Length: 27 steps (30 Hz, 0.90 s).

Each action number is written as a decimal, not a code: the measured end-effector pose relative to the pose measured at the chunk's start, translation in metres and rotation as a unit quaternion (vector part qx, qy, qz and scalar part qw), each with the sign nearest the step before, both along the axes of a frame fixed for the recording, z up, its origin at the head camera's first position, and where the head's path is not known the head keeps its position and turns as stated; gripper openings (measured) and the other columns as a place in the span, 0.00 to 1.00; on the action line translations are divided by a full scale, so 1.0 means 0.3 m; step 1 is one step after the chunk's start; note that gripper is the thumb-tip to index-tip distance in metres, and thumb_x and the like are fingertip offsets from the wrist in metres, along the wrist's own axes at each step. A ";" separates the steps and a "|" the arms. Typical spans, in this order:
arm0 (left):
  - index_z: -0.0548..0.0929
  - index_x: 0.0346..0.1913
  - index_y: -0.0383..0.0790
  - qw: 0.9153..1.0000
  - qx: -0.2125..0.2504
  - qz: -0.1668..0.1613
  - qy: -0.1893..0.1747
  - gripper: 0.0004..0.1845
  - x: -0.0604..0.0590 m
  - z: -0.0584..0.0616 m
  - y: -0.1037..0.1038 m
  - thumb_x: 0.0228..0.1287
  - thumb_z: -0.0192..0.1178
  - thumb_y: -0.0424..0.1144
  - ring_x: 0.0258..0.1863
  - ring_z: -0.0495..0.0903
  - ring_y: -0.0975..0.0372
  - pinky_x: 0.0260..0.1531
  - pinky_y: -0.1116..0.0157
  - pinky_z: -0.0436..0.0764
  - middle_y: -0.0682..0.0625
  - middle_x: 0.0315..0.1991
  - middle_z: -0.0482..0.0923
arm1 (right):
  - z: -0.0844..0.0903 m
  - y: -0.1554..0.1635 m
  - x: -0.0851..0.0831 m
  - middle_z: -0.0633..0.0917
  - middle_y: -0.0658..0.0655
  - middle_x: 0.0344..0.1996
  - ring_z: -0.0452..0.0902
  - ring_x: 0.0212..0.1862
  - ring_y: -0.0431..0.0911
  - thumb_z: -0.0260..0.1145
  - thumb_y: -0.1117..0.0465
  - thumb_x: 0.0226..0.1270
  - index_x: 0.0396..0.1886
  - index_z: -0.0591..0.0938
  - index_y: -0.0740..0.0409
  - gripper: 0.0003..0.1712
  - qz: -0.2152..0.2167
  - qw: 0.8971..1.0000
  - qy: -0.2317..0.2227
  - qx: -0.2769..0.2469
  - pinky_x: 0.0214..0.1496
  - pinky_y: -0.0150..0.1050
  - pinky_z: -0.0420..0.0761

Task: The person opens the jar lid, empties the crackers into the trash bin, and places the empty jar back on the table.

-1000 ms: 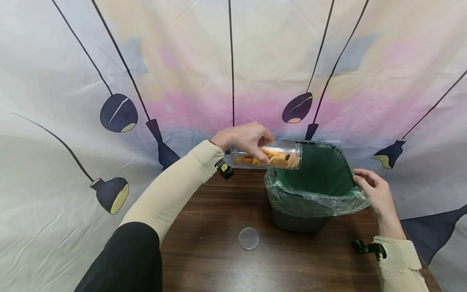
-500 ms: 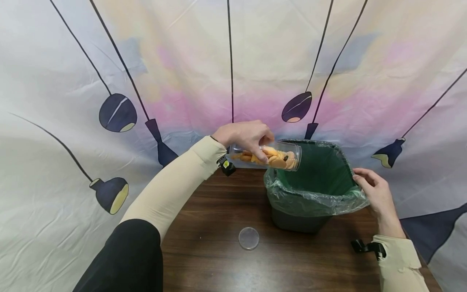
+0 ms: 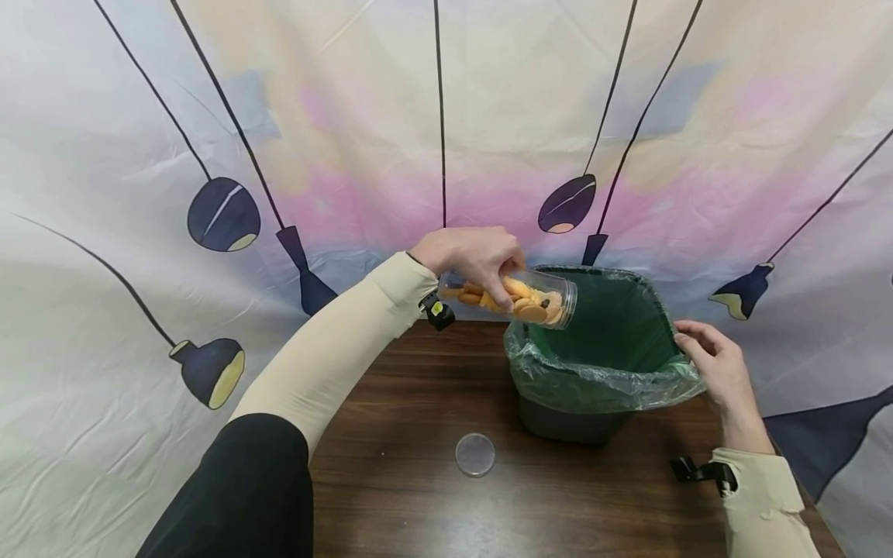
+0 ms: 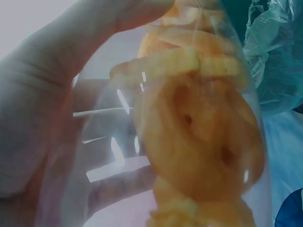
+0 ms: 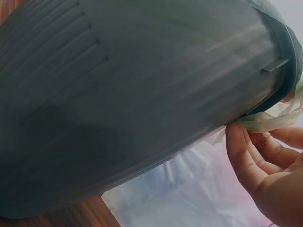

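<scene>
The left hand (image 3: 469, 260) is gripping a clear jar (image 3: 519, 298) of cookies, its long axis tilting mouth-down beyond the fingertips, over the bin (image 3: 593, 387). The right hand (image 3: 718, 370) is touching the bin's far rim, fingers loosely curled.

No readable text, label or number shows anywhere (the wrist views are perhaps too blurred).
</scene>
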<state>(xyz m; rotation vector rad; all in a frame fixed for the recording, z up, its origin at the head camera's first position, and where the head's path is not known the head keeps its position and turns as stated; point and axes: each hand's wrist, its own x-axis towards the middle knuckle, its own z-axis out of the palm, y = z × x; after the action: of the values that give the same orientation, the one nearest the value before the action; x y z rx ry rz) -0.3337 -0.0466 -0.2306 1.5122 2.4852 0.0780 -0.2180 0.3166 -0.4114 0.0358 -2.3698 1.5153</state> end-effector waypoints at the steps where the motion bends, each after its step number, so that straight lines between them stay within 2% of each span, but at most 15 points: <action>1: 0.62 0.19 0.47 1.000 -0.003 0.003 -0.001 0.27 0.002 0.002 0.001 0.49 0.72 0.55 0.17 0.52 0.66 0.21 0.69 0.54 0.56 0.16 0.53 | 0.001 0.000 0.000 0.76 0.29 0.42 0.71 0.42 0.29 0.58 0.55 0.73 0.57 0.79 0.56 0.17 0.000 1.000 -0.001 -0.002 0.37 0.22 0.69; 10: 0.62 0.18 0.47 0.999 -0.032 0.017 -0.004 0.28 0.007 0.014 0.017 0.48 0.73 0.55 0.17 0.53 0.66 0.21 0.69 0.56 0.56 0.16 0.55 | 0.001 0.000 -0.005 0.77 0.29 0.42 0.71 0.42 0.29 0.59 0.56 0.73 0.57 0.79 0.58 0.18 0.004 1.000 -0.001 -0.005 0.37 0.22 0.69; 21: 0.65 0.20 0.48 0.998 -0.062 0.022 0.023 0.25 0.024 0.027 0.041 0.46 0.72 0.54 0.19 0.54 0.65 0.21 0.68 0.54 0.56 0.18 0.55 | -0.002 0.008 -0.012 0.77 0.29 0.42 0.71 0.41 0.29 0.59 0.57 0.73 0.57 0.79 0.58 0.17 0.010 1.000 0.001 -0.008 0.37 0.22 0.70; 27: 0.63 0.20 0.47 0.996 -0.079 0.028 0.035 0.28 0.026 0.034 0.057 0.45 0.73 0.56 0.19 0.53 0.65 0.21 0.68 0.54 0.56 0.19 0.54 | 0.000 0.005 -0.005 0.77 0.30 0.42 0.72 0.42 0.29 0.59 0.57 0.73 0.57 0.79 0.57 0.17 0.009 1.000 -0.002 -0.012 0.38 0.21 0.70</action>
<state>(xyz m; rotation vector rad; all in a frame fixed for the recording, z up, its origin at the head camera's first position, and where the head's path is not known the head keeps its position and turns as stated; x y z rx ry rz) -0.3260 -0.0294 -0.2206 1.4037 2.5215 -0.1609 -0.2193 0.3181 -0.4114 0.0481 -2.3610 1.5526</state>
